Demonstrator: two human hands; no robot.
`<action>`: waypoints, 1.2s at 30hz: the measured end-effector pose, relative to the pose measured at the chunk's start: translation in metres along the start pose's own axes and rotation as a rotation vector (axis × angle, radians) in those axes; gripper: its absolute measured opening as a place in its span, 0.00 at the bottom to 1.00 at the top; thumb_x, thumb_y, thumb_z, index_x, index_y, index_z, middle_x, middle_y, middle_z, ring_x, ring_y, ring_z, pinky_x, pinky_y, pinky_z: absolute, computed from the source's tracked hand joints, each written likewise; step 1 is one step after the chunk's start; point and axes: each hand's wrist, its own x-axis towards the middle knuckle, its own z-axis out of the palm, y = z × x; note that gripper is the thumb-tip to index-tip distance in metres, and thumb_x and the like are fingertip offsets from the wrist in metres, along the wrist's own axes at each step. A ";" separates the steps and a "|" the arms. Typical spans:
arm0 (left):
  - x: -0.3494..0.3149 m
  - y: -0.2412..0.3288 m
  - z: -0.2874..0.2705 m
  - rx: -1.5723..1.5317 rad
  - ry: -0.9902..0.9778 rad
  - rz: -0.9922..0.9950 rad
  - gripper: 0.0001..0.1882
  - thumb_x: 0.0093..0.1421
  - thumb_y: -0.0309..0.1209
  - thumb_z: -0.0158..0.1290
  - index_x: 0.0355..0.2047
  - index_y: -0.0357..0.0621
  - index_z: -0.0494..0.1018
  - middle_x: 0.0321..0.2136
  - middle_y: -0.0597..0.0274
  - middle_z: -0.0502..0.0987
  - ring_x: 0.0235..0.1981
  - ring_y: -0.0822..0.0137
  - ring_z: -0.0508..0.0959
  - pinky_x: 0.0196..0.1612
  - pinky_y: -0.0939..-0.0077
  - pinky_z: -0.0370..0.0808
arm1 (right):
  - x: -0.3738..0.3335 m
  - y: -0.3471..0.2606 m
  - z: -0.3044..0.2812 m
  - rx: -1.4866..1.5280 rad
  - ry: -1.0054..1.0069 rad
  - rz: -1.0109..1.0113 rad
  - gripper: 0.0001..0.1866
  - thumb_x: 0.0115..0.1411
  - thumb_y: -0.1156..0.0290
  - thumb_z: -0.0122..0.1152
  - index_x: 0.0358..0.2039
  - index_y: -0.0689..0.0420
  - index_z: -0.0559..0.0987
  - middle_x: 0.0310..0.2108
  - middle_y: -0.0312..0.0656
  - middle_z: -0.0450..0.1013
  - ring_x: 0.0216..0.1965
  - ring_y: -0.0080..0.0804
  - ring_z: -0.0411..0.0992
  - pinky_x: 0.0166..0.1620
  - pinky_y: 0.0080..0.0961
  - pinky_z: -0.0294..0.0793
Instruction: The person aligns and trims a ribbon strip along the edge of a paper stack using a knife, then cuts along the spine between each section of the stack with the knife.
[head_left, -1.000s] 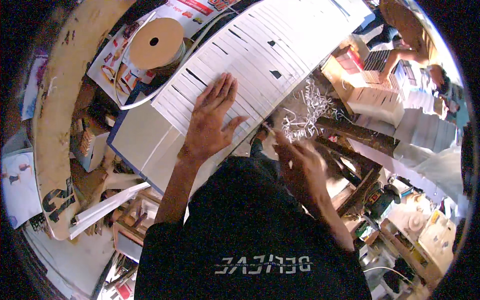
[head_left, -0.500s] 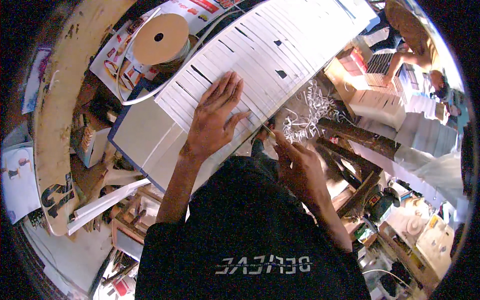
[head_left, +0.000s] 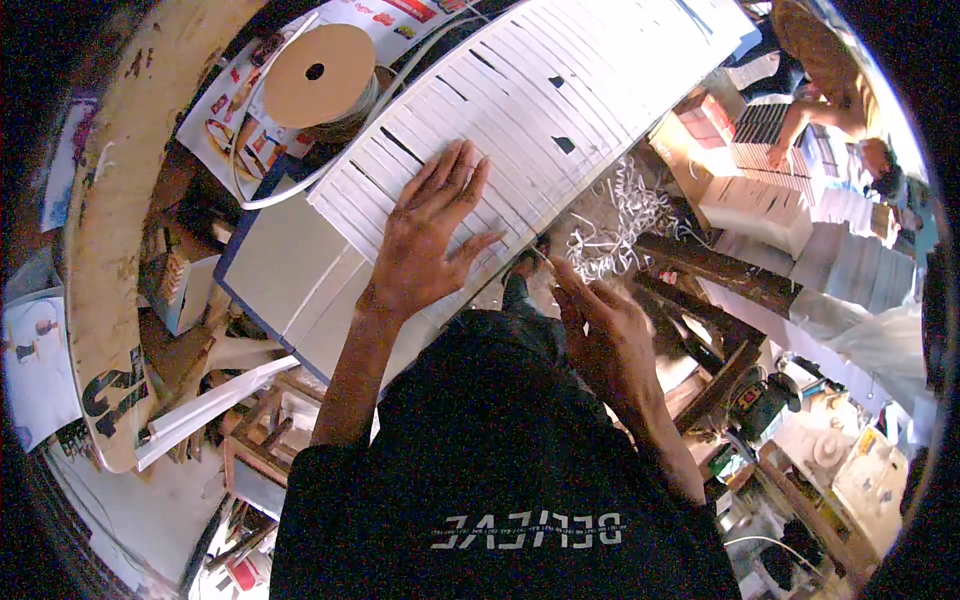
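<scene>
A long row of white, closely packed stacks of paper (head_left: pixel 520 115), with dark gaps between some of them, lies slantwise on a grey board (head_left: pixel 310 270) with a blue edge. My left hand (head_left: pixel 428 225) rests flat on the near end of the row, fingers stretched and thumb apart. To its right, just off the row's near edge, my right hand (head_left: pixel 610 330) is closed in a pinch. A thin, slender tool (head_left: pixel 541 257) pokes from its fingertips toward the paper; most of it is hidden in the hand.
A cardboard-sided spool (head_left: pixel 320 78) stands beyond the row on printed sheets. Curled white paper strips (head_left: pixel 625 215) lie below the right edge. At the far right another person (head_left: pixel 825 75) reaches over paper stacks (head_left: pixel 755 215). A worn wooden plank (head_left: pixel 110 250) runs along the left.
My right hand has shifted slightly to the right and down, drawing the slender tool a little away from the paper edge. My left hand has stayed nearly in place.
</scene>
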 end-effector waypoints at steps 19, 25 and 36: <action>0.000 -0.003 0.006 0.037 0.000 -0.008 0.37 0.67 0.44 0.57 0.69 0.33 0.65 0.71 0.43 0.64 0.75 0.49 0.59 0.77 0.56 0.52 | -0.003 -0.021 -0.010 -0.180 -0.196 0.169 0.25 0.66 0.75 0.56 0.64 0.49 0.73 0.33 0.55 0.78 0.33 0.58 0.79 0.35 0.51 0.77; 0.000 -0.003 0.006 0.076 0.003 -0.012 0.37 0.67 0.43 0.58 0.69 0.33 0.64 0.71 0.43 0.64 0.75 0.48 0.59 0.77 0.55 0.53 | 0.010 -0.032 -0.020 -0.326 -0.238 0.104 0.23 0.65 0.76 0.54 0.61 0.52 0.74 0.32 0.56 0.79 0.31 0.59 0.79 0.34 0.52 0.77; -0.002 0.000 0.004 -0.017 0.050 -0.062 0.37 0.65 0.42 0.60 0.69 0.33 0.66 0.70 0.45 0.66 0.74 0.49 0.61 0.76 0.53 0.54 | 0.006 0.004 -0.027 -0.504 -0.574 0.307 0.18 0.65 0.73 0.58 0.55 0.56 0.78 0.35 0.58 0.81 0.36 0.58 0.82 0.38 0.48 0.82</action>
